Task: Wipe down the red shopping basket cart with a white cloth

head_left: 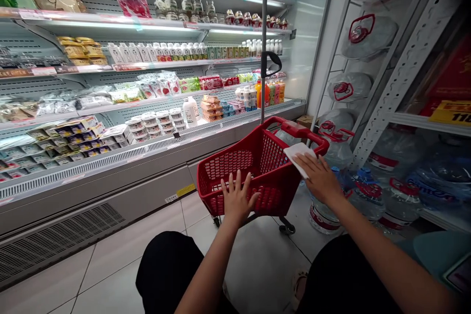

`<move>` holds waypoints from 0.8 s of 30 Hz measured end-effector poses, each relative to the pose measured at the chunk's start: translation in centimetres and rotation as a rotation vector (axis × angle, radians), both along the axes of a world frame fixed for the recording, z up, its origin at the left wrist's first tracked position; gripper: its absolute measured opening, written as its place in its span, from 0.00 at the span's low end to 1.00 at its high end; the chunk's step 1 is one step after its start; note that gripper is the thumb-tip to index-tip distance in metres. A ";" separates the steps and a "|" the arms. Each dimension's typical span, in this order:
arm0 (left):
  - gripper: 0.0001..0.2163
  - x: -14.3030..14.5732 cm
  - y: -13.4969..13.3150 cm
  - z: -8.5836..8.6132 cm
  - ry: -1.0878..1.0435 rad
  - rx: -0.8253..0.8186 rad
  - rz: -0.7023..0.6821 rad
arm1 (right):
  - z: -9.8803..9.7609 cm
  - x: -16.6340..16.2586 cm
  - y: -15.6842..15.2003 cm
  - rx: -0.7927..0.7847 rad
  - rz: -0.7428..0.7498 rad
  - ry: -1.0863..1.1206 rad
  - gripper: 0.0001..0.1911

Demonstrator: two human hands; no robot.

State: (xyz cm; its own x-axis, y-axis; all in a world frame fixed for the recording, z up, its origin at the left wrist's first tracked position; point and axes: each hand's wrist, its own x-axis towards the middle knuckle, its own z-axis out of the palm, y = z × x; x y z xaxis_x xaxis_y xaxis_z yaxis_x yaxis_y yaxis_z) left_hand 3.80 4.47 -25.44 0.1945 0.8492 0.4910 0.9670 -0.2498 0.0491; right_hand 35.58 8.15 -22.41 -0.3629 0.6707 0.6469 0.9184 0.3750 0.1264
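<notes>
A red plastic shopping basket on wheels point(228, 167) stands on the tiled floor in front of me. My left hand point(237, 198) rests on its near rim, fingers spread and flat against the mesh wall. My right hand point(319, 176) lies flat on a white cloth point(297, 154), pressing it onto the basket's right rim beside the red handle bar point(294, 130). A grey telescopic pull handle point(264, 39) rises upright from the far side of the basket. My knees in black fabric show at the bottom.
An open refrigerated case point(110, 157) with shelves of dairy and packaged foods runs along the left. Large water bottles point(368, 191) stand on the floor and on a white metal rack point(405, 59) to the right. A cardboard box point(304, 120) sits behind the basket.
</notes>
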 end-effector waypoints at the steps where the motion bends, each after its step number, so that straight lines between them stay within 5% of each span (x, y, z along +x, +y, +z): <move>1: 0.34 -0.5 -0.1 -0.1 0.000 -0.011 0.031 | -0.1 0.3 0.5 0.009 -0.028 0.028 0.38; 4: 0.35 -0.3 -0.6 -0.5 -0.010 -0.036 0.065 | -1.2 -1.9 1.3 0.002 -0.040 0.070 0.36; 10: 0.38 1.6 -1.7 -0.8 0.020 -0.040 0.007 | -4.4 -9.4 -0.7 -0.088 0.209 -0.014 0.40; 13: 0.37 0.2 -2.3 -0.7 0.038 -0.036 -0.025 | -4.4 -7.0 -1.1 -0.099 0.205 -0.066 0.41; 19: 0.36 -2.2 -3.3 -0.8 0.054 -0.004 -0.013 | -1.8 2.1 1.7 -0.041 -0.029 -0.025 0.40; 24: 0.37 -1.5 -3.8 -1.2 0.072 -0.004 -0.025 | -2.7 -0.8 2.1 -0.068 -0.099 0.043 0.40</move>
State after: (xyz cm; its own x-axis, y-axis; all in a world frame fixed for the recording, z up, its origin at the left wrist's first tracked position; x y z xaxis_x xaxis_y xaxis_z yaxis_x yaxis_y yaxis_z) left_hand 2.29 0.67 -26.66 0.2501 0.8455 0.4718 0.9616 -0.2738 -0.0192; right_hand 34.77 10.29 -25.15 -0.2658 0.7444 0.6125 0.9553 0.2889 0.0635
